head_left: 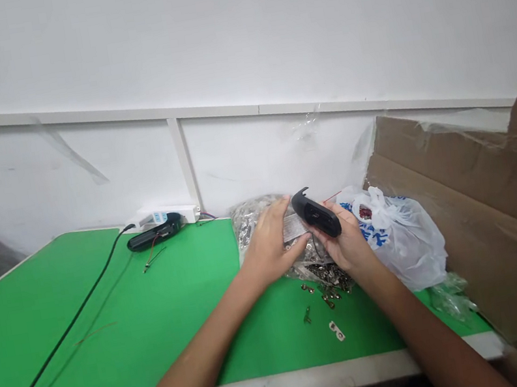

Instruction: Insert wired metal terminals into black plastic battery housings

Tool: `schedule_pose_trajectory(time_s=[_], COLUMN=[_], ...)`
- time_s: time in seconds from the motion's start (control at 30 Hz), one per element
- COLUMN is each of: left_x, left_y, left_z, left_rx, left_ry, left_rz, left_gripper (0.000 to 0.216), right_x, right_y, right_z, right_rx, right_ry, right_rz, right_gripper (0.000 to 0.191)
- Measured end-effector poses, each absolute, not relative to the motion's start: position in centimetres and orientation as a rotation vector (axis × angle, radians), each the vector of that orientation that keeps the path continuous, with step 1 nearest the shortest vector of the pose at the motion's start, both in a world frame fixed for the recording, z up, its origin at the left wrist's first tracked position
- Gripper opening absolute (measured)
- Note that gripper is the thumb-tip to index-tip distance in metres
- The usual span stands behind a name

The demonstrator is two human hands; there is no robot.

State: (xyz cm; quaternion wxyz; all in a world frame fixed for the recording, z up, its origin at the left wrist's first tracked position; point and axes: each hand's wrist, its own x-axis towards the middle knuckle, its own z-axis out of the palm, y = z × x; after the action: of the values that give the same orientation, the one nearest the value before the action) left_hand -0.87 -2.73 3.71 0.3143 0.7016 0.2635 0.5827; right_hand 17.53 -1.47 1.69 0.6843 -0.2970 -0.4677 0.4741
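Observation:
My right hand [343,242] is wrapped round a black plastic housing [316,213], holding it tilted above the table. My left hand [270,244] lies with fingers stretched out on a clear bag of small metal parts [252,214], its fingertips touching a flat grey piece [294,228] beside the housing. A few loose metal parts [323,298] lie on the green table top [112,324] just below both hands.
A white plastic bag with blue print [402,235] sits right of my hands. A large cardboard box [503,205] stands at the right edge. At the back are a white power strip [166,215], another black housing [156,232] and a black cable [64,338] running to the front left.

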Motion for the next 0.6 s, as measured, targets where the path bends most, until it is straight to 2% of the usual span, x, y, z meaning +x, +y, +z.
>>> schedule_pose_trajectory(time_s=[0.13, 0.27, 0.6], left_x=[-1.1, -1.2, -1.1], left_y=[-2.1, -1.7, -1.9], left_z=[3.5, 2.9, 2.4], left_rx=[1.958, 1.93, 1.938], left_ry=[0.669, 0.745, 0.747], left_rz=[1.433, 1.385, 1.334], left_gripper=[0.058, 0.058, 0.058], right_x=[16.1, 15.4, 15.8], right_y=[-2.5, -2.9, -3.2], right_z=[1.3, 1.5, 2.5], right_rx=[-0.733, -0.775, -0.851], right_ry=[-1.138, -1.192, -1.125], right_rz=[1.152, 1.223, 1.19], right_gripper=[0.031, 0.03, 0.045])
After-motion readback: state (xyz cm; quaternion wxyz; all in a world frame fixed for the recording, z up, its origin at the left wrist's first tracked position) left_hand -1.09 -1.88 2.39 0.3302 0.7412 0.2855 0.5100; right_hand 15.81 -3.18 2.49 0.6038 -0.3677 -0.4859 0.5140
